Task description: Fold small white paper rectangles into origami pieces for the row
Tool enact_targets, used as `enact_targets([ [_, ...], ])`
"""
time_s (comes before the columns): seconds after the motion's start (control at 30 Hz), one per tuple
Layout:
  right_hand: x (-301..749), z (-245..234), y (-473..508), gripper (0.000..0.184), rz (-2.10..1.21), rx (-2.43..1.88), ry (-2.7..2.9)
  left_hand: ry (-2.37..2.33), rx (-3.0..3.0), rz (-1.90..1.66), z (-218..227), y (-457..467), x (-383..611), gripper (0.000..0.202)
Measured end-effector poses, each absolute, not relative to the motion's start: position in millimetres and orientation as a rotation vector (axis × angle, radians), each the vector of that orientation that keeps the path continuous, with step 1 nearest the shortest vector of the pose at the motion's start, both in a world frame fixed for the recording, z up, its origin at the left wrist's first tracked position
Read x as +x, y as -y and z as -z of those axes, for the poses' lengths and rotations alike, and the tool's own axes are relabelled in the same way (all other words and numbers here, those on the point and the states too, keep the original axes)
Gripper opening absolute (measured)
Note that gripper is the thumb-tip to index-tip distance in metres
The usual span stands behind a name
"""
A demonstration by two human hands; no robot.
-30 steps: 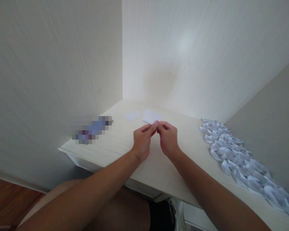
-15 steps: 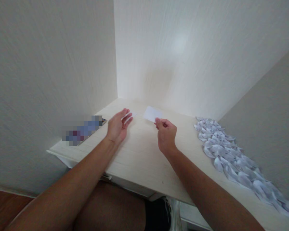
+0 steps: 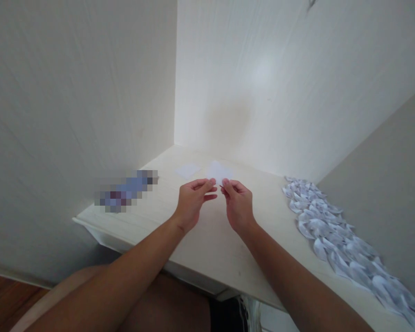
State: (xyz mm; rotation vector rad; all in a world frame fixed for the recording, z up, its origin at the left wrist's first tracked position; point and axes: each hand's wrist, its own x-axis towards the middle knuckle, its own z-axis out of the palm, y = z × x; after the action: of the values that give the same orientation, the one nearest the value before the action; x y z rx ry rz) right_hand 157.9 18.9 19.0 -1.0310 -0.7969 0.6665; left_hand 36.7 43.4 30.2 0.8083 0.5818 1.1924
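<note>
A small white sheet of paper (image 3: 217,169) is held up over the middle of the table, its near edge between my two hands. My left hand (image 3: 195,198) pinches it at the left with thumb and forefinger, the other fingers loosely bent. At the right, my right hand (image 3: 238,200) grips it between thumb and curled fingers. Behind my left hand, more white paper (image 3: 187,170) lies flat on the table; whether it is one sheet or a stack, I cannot tell.
A long heap of folded white paper pieces (image 3: 332,226) runs along the right side of the pale table (image 3: 152,221). A flat, blurred-out object (image 3: 127,190) lies by the left wall. Walls rise at the left, back and right.
My left hand has come right, off the flat paper, and now grips the sheet that only my right hand held before. The view has shifted slightly.
</note>
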Motion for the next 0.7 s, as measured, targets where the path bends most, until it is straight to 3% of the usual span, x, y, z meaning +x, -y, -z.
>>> enact_targets([
  [0.23, 152, -16, -15, 0.032, -0.793, -1.040, 0.898, -0.667, 1.003, -1.339, -35, -62, 26, 0.038],
  [0.47, 158, -24, -13, 0.025, -0.781, -1.020, 0.977, -0.595, 1.592, -0.967, -46, -85, -1, 0.031],
  [0.7, 162, -24, -13, 0.028, -0.708, -1.144, 1.039, -0.602, 1.588, -0.867, -43, -90, -5, 0.024],
])
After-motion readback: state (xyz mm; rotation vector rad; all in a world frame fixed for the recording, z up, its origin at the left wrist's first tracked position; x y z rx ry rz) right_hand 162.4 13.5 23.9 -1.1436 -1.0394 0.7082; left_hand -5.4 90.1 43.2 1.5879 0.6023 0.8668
